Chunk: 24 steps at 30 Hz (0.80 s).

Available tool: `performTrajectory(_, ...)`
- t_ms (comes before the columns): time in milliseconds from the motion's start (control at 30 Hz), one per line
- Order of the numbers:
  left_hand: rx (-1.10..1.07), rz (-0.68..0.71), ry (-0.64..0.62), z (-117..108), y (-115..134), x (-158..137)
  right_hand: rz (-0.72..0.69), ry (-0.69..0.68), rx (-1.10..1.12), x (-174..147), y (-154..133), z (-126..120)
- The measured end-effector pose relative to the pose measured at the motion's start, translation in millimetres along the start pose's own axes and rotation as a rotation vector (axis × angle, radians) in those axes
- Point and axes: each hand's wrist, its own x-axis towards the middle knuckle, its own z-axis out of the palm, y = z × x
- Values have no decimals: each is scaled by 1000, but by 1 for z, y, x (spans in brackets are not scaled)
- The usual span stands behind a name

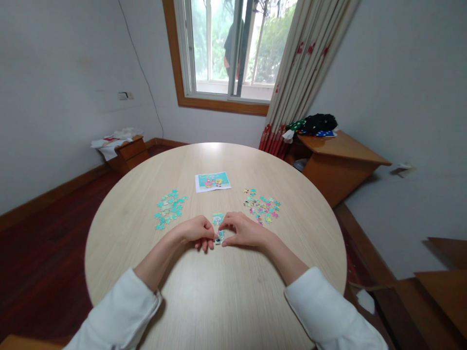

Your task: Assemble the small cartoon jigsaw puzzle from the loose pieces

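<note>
In the head view, a small joined strip of jigsaw pieces [218, 219] lies on the round table, partly covered by my fingers. My left hand [202, 231] is closed at the strip's lower left, thumb and forefinger pinched at a jigsaw piece [218, 240]. From the other side, my right hand [245, 230] curves in with thumb and forefinger bracketing that lower part, fingertips against its edges. Loose teal and pale pieces [170, 209] form a pile on the left. Another pile of mixed yellow, pink and teal pieces [263, 206] lies on the right.
A printed cartoon picture [213, 182] lies beyond my hands on the pale round table [204, 301]. Behind it are a window [233, 48] and a curtain [310, 53]. A wooden cabinet [335, 165] with cloths on it stands right; a small wooden stand [132, 153] is left.
</note>
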Motion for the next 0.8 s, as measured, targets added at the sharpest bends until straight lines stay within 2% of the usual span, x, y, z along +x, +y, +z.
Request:
performTrajectory(200, 8, 23, -27, 0, 0, -1, 4, 4, 15, -1, 1, 0)
performTrajectory(400, -70, 179, 46, 1, 6, -1, 80, 73, 301, 0, 0, 1)
performTrajectory(500, -87, 235, 88, 6, 9, -2, 116, 92, 373, 1, -1, 0)
performTrajectory(733, -51, 240, 104, 11, 7, 1, 189, 13, 503, 0, 4, 0)
performTrajectory(800, -28, 239, 141, 9, 7, 1, 196, 4, 500, -1, 7, 0)
